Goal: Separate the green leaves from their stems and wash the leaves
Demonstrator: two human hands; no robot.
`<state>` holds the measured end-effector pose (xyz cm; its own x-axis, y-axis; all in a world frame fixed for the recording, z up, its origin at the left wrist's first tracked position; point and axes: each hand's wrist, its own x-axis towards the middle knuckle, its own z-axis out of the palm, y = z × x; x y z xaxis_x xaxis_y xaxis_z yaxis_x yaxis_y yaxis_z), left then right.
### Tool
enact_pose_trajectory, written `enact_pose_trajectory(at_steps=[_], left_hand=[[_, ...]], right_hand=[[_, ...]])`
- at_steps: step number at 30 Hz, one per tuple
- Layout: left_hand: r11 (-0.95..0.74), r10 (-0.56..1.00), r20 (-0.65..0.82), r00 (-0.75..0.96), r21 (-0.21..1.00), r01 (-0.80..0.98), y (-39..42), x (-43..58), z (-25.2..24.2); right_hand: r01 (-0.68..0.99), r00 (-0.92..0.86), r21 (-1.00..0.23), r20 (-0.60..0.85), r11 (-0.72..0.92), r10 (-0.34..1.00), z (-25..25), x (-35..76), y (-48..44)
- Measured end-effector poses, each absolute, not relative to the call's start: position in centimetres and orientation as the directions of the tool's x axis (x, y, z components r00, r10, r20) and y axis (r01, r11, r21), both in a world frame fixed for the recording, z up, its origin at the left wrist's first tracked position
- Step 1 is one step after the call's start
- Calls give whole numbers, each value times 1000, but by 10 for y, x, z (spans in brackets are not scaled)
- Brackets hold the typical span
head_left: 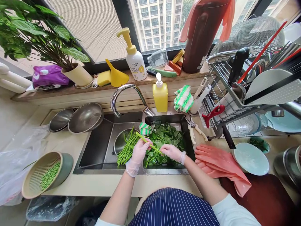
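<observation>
Both my hands wear thin clear gloves and meet over the sink (94,147). My left hand (139,152) and my right hand (171,153) are closed on the two ends of one green vegetable stem (148,143), held slantwise between them. Beneath them lies a heap of dark leafy greens (166,138) in the right basin. A bundle of stripped green stems (127,149) rests across the divider, beside a steel bowl (120,141) in the left basin.
A curved faucet (125,94) arches over the sink. Two steel bowls (77,118) sit at the back left; a colander of green beans (45,174) at the front left. Pink rubber gloves (221,164), scissors (194,128), a plate (251,158) and a loaded dish rack (246,88) are to the right.
</observation>
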<state>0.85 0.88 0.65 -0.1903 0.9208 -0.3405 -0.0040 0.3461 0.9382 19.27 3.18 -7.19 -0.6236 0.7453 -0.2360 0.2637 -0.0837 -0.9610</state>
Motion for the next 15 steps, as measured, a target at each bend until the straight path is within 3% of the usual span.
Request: enact_pose_trajectory(at_steps=[5, 11, 15], left_hand=[[281, 943, -278, -185, 960, -8, 5, 15, 5], [346, 888, -331, -319, 938, -9, 9, 9, 6], [321, 890, -311, -332, 947, -28, 6, 16, 4]], right_hand=[[180, -480, -954, -296, -238, 825, -67, 190, 35], [94, -618, -962, -259, -258, 742, -64, 190, 28], [116, -442, -925, -375, -362, 815, -74, 182, 30]])
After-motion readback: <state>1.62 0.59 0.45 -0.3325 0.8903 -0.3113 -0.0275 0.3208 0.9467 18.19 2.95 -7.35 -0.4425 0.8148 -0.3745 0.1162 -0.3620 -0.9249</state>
